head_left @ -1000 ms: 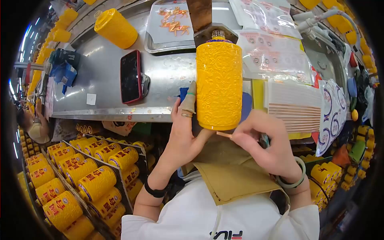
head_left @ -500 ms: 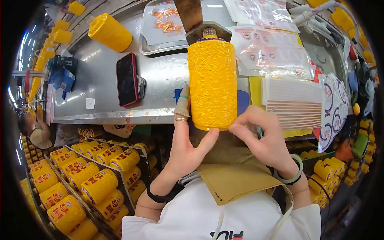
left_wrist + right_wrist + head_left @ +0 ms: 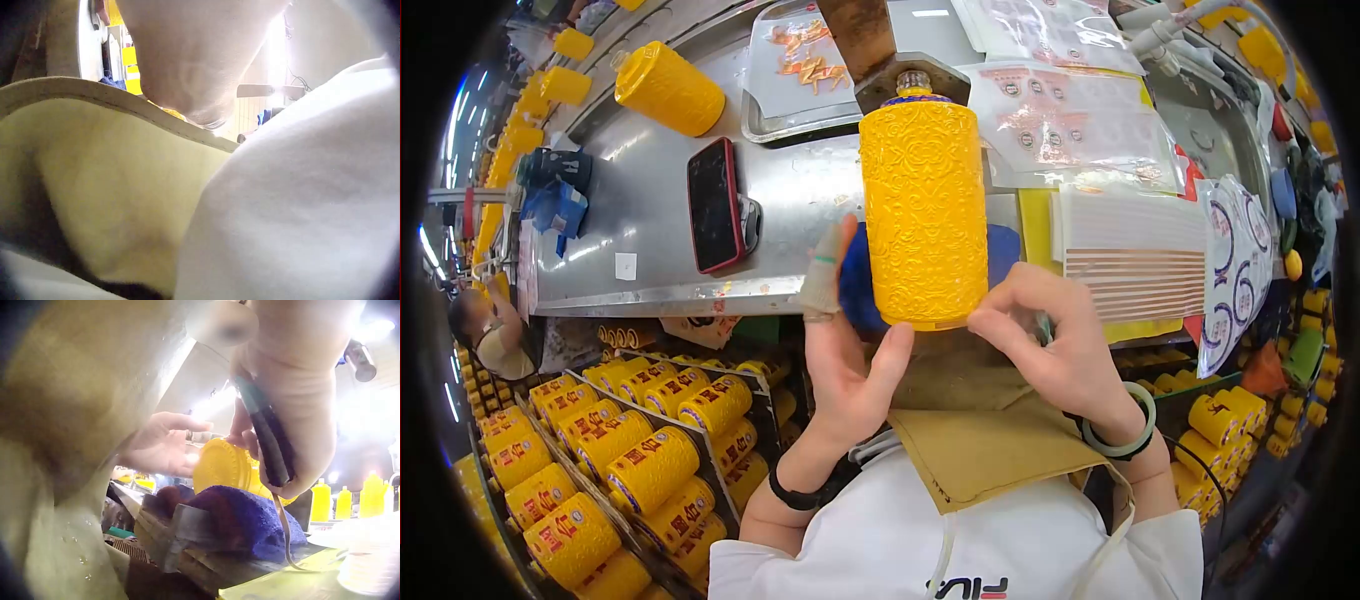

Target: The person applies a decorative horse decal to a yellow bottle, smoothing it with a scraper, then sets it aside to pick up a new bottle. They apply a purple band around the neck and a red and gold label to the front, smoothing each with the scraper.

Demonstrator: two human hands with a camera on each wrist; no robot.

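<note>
A yellow embossed bottle (image 3: 925, 215) lies on a blue cloth (image 3: 250, 519), its base toward the person and its neck at a metal bracket (image 3: 875, 90). The left hand (image 3: 845, 375) has its thumb tip at the base's left edge; its other fingers are extended beside the bottle, one in a finger cot (image 3: 822, 275). The right hand (image 3: 1060, 345) brings its thumb and forefinger together at the right of the base, by a small strip (image 3: 945, 325). Within its palm it holds a tool with a dark and teal handle (image 3: 272, 434) and a thin curved metal end (image 3: 284, 534).
On the metal table are a phone (image 3: 715, 205), another yellow bottle (image 3: 670, 88) and a tray (image 3: 760, 125) with orange figures. Sticker sheets (image 3: 1080, 120) and a striped stack (image 3: 1135, 255) lie right. Racks of yellow bottles (image 3: 655, 465) stand below; another person (image 3: 500, 325) is far left.
The left hand has drawn left, its fingers coming off the bottle's side. The strip, earlier between both hands, now lies along the base edge. The right fingers have moved up to the base.
</note>
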